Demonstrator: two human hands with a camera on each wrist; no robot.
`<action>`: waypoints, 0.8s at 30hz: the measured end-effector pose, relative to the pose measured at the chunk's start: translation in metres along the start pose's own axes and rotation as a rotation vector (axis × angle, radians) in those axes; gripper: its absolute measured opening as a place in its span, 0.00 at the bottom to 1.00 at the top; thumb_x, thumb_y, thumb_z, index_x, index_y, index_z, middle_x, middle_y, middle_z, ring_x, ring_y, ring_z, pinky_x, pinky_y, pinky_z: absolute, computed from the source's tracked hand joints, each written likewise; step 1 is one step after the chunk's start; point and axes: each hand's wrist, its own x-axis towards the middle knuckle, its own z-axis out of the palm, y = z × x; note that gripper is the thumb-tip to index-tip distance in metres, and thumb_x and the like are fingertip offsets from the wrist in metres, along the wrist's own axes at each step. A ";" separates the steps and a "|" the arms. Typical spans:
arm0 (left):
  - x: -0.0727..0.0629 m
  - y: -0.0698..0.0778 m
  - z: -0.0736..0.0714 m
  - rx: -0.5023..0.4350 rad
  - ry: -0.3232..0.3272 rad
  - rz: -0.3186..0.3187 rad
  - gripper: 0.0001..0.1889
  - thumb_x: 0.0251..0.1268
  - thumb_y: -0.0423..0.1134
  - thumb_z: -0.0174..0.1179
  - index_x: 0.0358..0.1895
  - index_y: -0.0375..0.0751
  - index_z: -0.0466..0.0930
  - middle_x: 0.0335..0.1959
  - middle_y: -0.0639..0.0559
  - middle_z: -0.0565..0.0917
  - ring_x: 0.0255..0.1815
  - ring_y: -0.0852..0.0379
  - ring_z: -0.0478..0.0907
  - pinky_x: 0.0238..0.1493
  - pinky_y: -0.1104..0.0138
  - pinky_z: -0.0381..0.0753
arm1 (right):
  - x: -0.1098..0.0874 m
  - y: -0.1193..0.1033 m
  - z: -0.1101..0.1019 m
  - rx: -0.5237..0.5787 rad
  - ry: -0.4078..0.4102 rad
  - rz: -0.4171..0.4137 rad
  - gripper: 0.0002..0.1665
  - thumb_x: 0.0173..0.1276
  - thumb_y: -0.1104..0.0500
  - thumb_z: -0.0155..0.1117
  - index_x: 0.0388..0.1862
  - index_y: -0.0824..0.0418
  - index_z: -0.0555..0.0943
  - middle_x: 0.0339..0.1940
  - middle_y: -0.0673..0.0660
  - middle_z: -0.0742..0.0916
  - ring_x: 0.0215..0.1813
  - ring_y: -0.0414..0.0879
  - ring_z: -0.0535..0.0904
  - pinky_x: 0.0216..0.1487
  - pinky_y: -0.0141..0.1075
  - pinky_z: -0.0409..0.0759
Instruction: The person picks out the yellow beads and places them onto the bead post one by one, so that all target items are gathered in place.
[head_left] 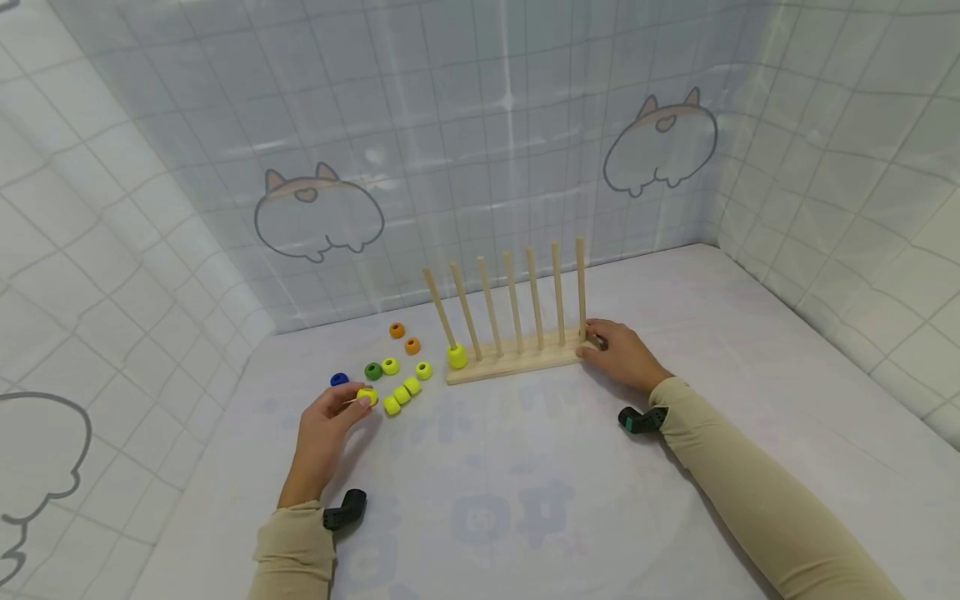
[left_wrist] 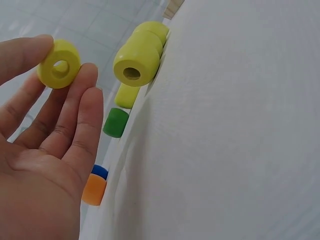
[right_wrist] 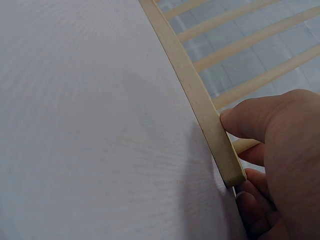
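Thumb and fingertips of my left hand (head_left: pixel 318 442) pinch a yellow bead (left_wrist: pixel 48 76), raised above the table with its hole showing in the left wrist view. Close to that hand, three yellow beads (head_left: pixel 402 396) lie in a slanting row. My right hand (head_left: pixel 628 358) grips the right end of a wooden peg rack (head_left: pixel 517 362), thumb on the near side of the base (right_wrist: pixel 200 100) and other fingers partly hidden behind it. Several upright pegs stand along the rack. A yellow bead (head_left: pixel 457 358) sits at the foot of the leftmost peg.
Left of the rack lie two more yellow beads, one beside a green bead (head_left: pixel 372 372). Two orange beads (head_left: pixel 412 346) are farther back, and a blue bead (head_left: pixel 340 379) is partly behind the left hand. Tile-patterned sheeting (head_left: pixel 465 167) rises at the table's back and sides.
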 end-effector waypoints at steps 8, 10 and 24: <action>0.004 0.001 0.002 -0.042 0.002 0.029 0.26 0.69 0.51 0.65 0.64 0.41 0.74 0.58 0.45 0.78 0.55 0.54 0.79 0.56 0.68 0.81 | -0.001 0.000 -0.001 0.001 0.006 -0.006 0.29 0.72 0.55 0.65 0.66 0.70 0.76 0.73 0.65 0.72 0.74 0.64 0.64 0.73 0.57 0.63; 0.004 0.001 0.003 -0.065 0.006 0.029 0.26 0.69 0.50 0.65 0.64 0.40 0.74 0.58 0.45 0.78 0.55 0.54 0.79 0.57 0.68 0.80 | -0.001 0.000 0.000 -0.004 0.005 -0.012 0.29 0.72 0.55 0.65 0.66 0.70 0.75 0.73 0.65 0.73 0.74 0.64 0.63 0.73 0.56 0.63; 0.016 0.028 0.015 -0.089 -0.044 0.082 0.26 0.70 0.49 0.65 0.64 0.40 0.73 0.61 0.46 0.77 0.57 0.53 0.79 0.61 0.66 0.78 | 0.000 0.002 0.002 -0.025 0.014 -0.014 0.29 0.72 0.54 0.65 0.66 0.69 0.76 0.73 0.65 0.73 0.73 0.64 0.65 0.72 0.57 0.64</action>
